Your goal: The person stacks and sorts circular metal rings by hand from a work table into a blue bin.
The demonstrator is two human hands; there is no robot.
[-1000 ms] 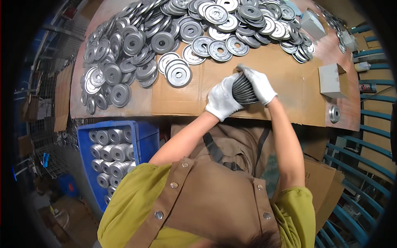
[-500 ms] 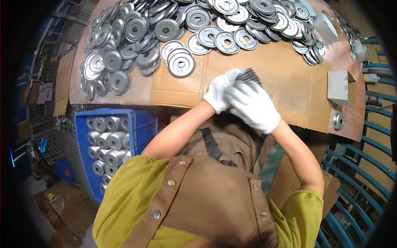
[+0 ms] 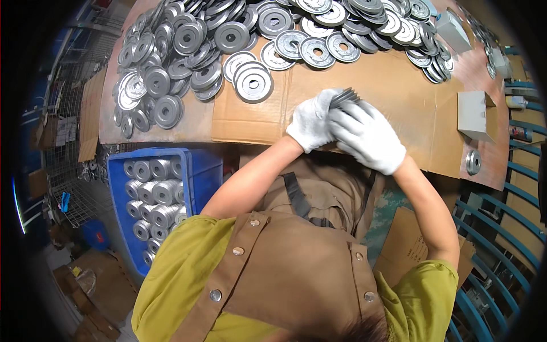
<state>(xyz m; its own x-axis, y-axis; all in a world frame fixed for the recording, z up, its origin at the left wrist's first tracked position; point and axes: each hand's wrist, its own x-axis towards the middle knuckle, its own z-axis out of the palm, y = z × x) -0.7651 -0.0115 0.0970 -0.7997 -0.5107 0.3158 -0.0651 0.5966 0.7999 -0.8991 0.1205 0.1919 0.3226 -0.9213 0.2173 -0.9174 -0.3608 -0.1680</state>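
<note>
A short stack of grey metal discs (image 3: pixel 345 98) is held between my white-gloved hands, just over the near edge of the cardboard. My left hand (image 3: pixel 312 122) grips the stack from its left side, fingers wrapped round it. Against its near and right side lies my right hand (image 3: pixel 367 135), with its fingers closed over the discs. The gloves hide most of the stack, and only the far edges of the discs show. Nearest on the cardboard, a few overlapping discs with centre holes (image 3: pixel 253 83) lie flat to the left of my hands.
Loose discs (image 3: pixel 231 37) are heaped along the far and left side of the table, which a cardboard sheet (image 3: pixel 250 122) partly covers. A blue crate (image 3: pixel 203 171) of stacked discs stands at lower left. On the right are an open white box (image 3: pixel 470 115) and a single disc (image 3: pixel 473 162).
My hands have shifted slightly to the right in the picture, still around the disc stack. My right hand, blurred before, now shows sharply; the whole view has also moved a little.
</note>
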